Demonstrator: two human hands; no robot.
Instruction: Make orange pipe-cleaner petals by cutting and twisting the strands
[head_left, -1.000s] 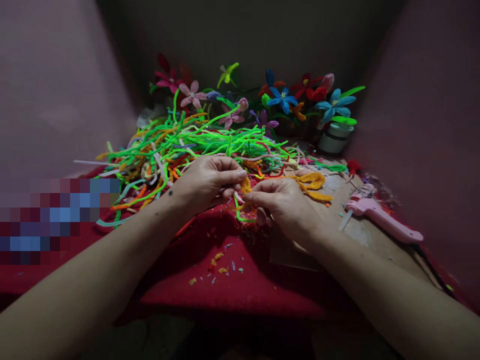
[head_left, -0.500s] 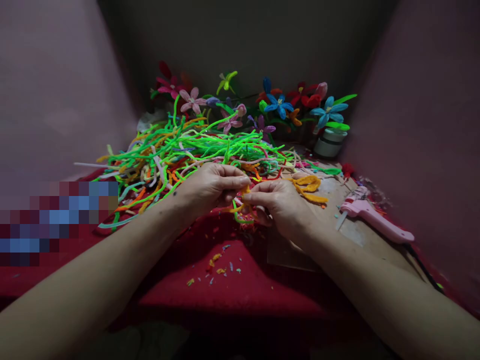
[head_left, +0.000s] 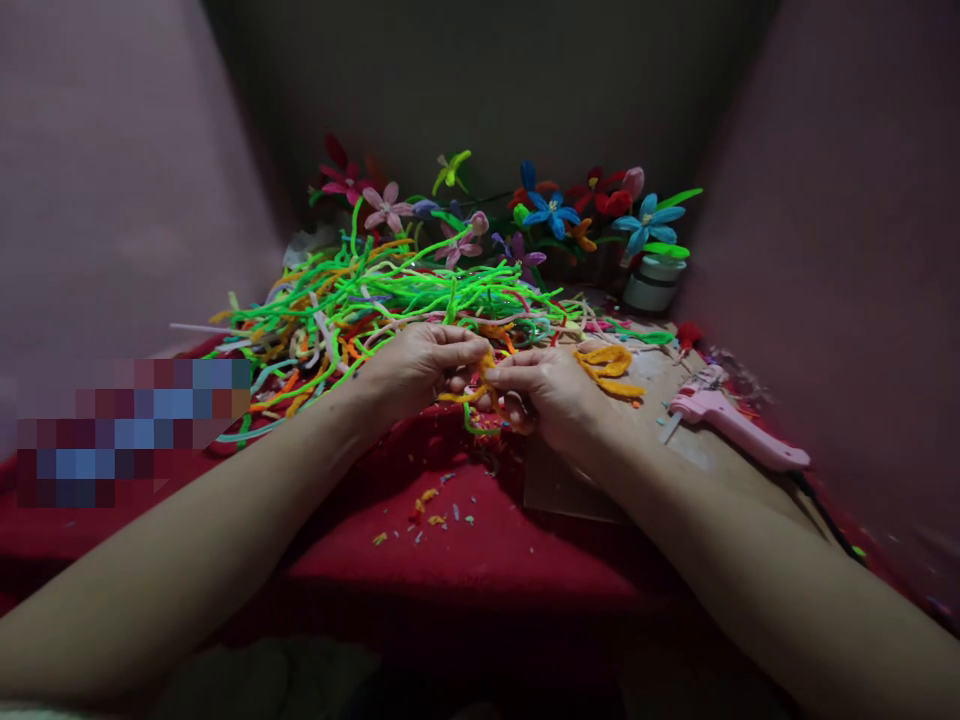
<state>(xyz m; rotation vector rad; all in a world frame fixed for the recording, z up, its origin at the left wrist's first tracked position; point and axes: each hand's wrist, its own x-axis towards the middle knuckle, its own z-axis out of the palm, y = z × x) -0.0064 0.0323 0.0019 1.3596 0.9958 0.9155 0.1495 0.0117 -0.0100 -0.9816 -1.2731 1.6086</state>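
Observation:
An orange pipe cleaner (head_left: 487, 366) is bent between my two hands, over the front of the heap. My left hand (head_left: 429, 362) pinches its upper part between thumb and fingers. From the right, my right hand (head_left: 541, 385) grips the same piece, its fingertips close to those of the left. One end of it sticks out to the left below my left fingers. Just right of my right hand, looped orange pipe cleaners (head_left: 609, 370) lie on a piece of cardboard (head_left: 574, 490).
A tangled heap of pipe cleaners (head_left: 390, 285), mostly green, spreads behind my hands. Fuzzy flowers (head_left: 551, 212) stand at the back, beside a white jar (head_left: 654, 285). A pink glue gun (head_left: 739, 425) lies at right. Coloured scraps (head_left: 435, 512) dot the red cloth (head_left: 465, 570).
The view has shifted slightly. Both hands still hold the orange pipe cleaner, and a bit more of it shows between the fingertips.

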